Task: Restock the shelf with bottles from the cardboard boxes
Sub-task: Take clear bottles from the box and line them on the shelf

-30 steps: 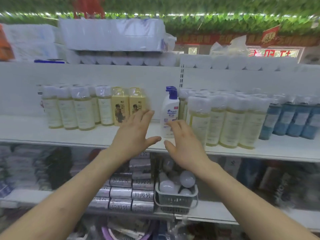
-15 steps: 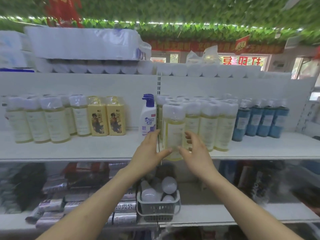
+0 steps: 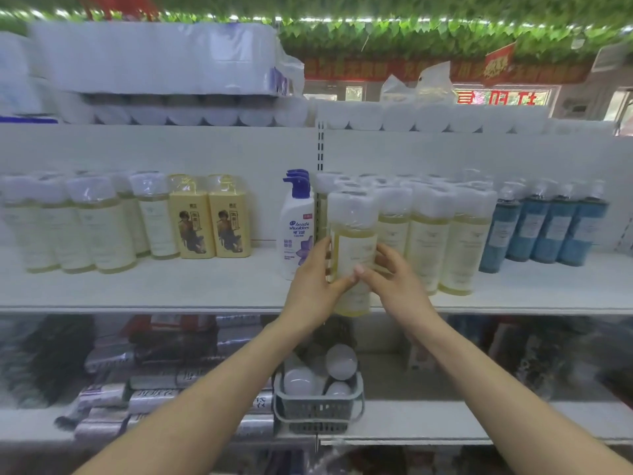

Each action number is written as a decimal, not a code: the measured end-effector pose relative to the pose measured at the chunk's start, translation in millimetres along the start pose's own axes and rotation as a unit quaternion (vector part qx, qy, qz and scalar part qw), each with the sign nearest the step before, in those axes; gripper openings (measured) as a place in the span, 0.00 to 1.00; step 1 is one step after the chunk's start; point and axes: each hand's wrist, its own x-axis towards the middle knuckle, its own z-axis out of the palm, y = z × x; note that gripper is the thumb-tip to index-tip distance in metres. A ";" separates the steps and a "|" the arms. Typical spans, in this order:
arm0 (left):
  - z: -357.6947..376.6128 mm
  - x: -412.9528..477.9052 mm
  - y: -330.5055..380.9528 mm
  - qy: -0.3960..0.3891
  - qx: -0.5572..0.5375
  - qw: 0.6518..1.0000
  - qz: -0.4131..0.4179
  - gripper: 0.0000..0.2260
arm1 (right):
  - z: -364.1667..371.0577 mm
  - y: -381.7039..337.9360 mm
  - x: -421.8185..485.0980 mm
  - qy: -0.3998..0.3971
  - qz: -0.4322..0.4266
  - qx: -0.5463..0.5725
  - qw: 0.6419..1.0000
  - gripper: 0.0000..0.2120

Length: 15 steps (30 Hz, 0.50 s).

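Head view: pale yellow bottle (image 3: pixel 352 241) at front edge of middle shelf (image 3: pixel 171 293), just ahead of matching row (image 3: pixel 428 234), beside blue-pump shampoo (image 3: pixel 296 228). Left hand (image 3: pixel 313 286) curled round its left side, thumb across label. Right hand (image 3: pixel 394 279) wraps right side, fingers bent. Likely full, so weighty. Stiff plastic; film over cap looks slick. Best held mid-body, both sides, not by cap.
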 end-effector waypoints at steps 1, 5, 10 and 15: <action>-0.5 -0.6 1.1 0.002 -0.004 1.000 -0.007 0.26 | -1.1 0.5 -0.5 0.001 -0.004 0.002 1.000 0.22; -12.8 -8.4 2.8 0.006 0.003 1.000 -0.016 0.27 | 2.3 -0.3 -0.1 -0.018 -0.022 -0.001 1.000 0.20; -62.6 -25.8 -5.6 0.029 0.019 0.999 -0.021 0.32 | 42.7 -12.7 4.7 -0.063 -0.032 -0.013 0.997 0.24; -132.0 -39.8 -25.3 0.064 0.036 0.997 -0.027 0.33 | 116.6 -26.3 13.7 -0.083 -0.042 -0.016 0.996 0.26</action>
